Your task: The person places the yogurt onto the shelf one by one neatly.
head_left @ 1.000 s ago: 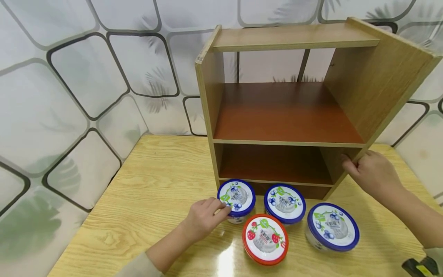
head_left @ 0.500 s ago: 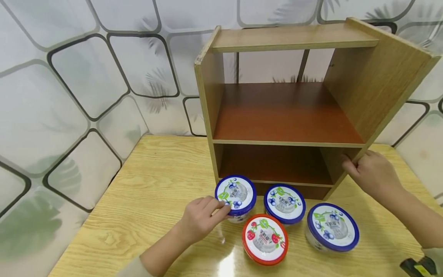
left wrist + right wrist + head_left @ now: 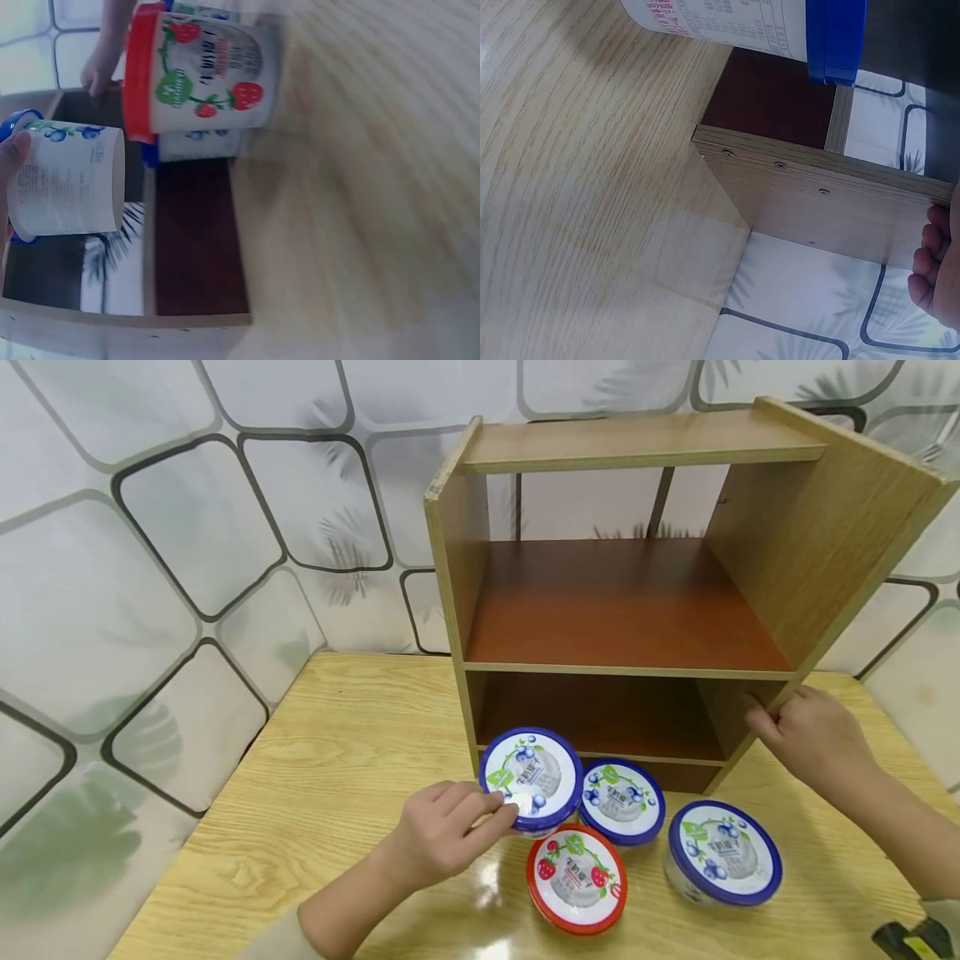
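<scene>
My left hand (image 3: 453,831) grips the rim of a blue-lidded tub (image 3: 536,768) with blueberry print. In the left wrist view this tub (image 3: 71,180) hangs off the table, its base showing. On the table just right of it stands a second blue-lidded tub (image 3: 621,802). A red-lidded tub (image 3: 576,878) with strawberries stands in front of that one, and a third blue-lidded tub (image 3: 723,852) is farther right. My right hand (image 3: 813,735) grips the front edge of the wooden shelf unit's right side panel (image 3: 832,543), thumb inside; its fingers (image 3: 922,274) curl along the outer face in the right wrist view.
The shelf unit has an upper red-brown shelf (image 3: 622,610) and a lower compartment (image 3: 592,714) behind the tubs. Patterned wall covering (image 3: 187,527) rises behind and at the left. Bare wood tabletop (image 3: 352,727) lies left of the unit.
My left hand has raised the blue-lidded tub from the table and moved it slightly right and up, nearer the second blue-lidded tub. My right hand stays on the side panel.
</scene>
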Demonstrator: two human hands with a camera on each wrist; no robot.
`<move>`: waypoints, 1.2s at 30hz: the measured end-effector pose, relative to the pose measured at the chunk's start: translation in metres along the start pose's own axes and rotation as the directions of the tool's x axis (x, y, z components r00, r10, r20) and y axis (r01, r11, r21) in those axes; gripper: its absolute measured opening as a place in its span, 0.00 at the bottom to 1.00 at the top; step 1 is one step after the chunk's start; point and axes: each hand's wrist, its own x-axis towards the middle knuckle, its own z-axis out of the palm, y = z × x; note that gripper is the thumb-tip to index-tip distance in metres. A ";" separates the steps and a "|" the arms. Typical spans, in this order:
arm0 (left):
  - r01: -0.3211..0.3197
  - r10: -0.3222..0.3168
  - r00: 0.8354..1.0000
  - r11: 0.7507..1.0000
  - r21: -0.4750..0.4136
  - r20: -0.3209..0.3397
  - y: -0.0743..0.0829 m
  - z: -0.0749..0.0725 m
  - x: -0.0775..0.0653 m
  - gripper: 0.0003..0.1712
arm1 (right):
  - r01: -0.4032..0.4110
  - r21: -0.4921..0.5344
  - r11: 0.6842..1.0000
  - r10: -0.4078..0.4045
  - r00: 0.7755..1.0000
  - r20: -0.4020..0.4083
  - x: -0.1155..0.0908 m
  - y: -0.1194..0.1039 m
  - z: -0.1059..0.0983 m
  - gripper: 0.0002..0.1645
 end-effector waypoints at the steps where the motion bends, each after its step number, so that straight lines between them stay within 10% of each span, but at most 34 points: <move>1: -0.006 0.006 1.000 1.000 0.001 -0.007 -0.001 -0.001 0.003 0.12 | 0.002 -0.001 1.000 -0.002 1.000 -0.002 0.000 0.000 0.000 0.24; 36: -0.158 0.156 0.974 0.987 0.001 -0.165 -0.023 0.010 0.077 0.04 | -0.031 0.003 1.000 0.031 0.999 -0.009 0.000 -0.001 0.000 0.24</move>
